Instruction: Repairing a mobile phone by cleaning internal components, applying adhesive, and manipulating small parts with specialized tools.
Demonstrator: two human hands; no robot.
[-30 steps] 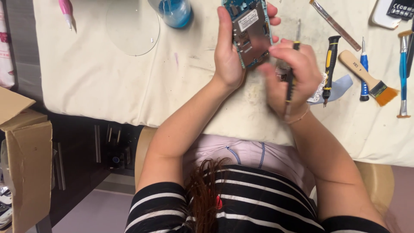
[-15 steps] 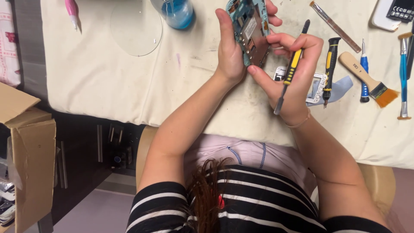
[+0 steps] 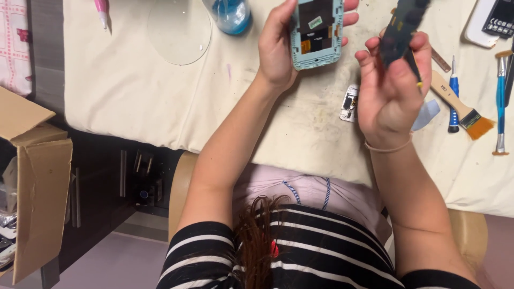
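Left hand (image 3: 278, 51) grips light-blue plastic phone frame (image 3: 316, 32), now emptied. Right hand (image 3: 391, 88) clutches dark circuit board (image 3: 401, 27), just lifted out and blurred, plus yellow-tipped tool. Separation done.

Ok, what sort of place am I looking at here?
Likely a small phone repair bench. The left hand holds an opened phone frame, the right hand a dark circuit board, and screwdrivers and a brush lie on the cloth-covered table.
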